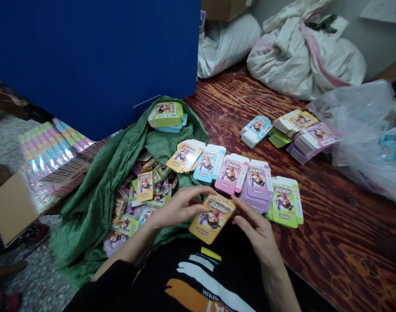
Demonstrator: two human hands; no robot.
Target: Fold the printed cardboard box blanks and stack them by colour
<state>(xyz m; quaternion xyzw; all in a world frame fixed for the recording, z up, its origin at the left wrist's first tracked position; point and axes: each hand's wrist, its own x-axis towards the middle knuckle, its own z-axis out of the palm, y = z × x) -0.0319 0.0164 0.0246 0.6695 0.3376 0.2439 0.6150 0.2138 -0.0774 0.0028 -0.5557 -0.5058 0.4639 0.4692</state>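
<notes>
My left hand (181,206) grips a small orange-yellow printed carton (212,219) by its upper left side, tilted above my lap. At the carton's upper right corner is my right hand (254,223), with thumb and fingers apart; whether a fingertip touches the carton is hard to tell. Just beyond my hands, flat cartons lie in a row of stacks: orange (186,156), blue (209,164), pink (231,173), purple (257,184) and green (285,201). To the left, a green cloth sack (120,149) holds a heap of small cartons (146,186).
A blue panel (94,56) rises at back left. More carton stacks (315,134) lie across the wooden table (334,208), near a clear plastic bag (363,125). White sacks (305,56) sit at the back. A cardboard box (12,208) with wrapped packs (51,151) stands left.
</notes>
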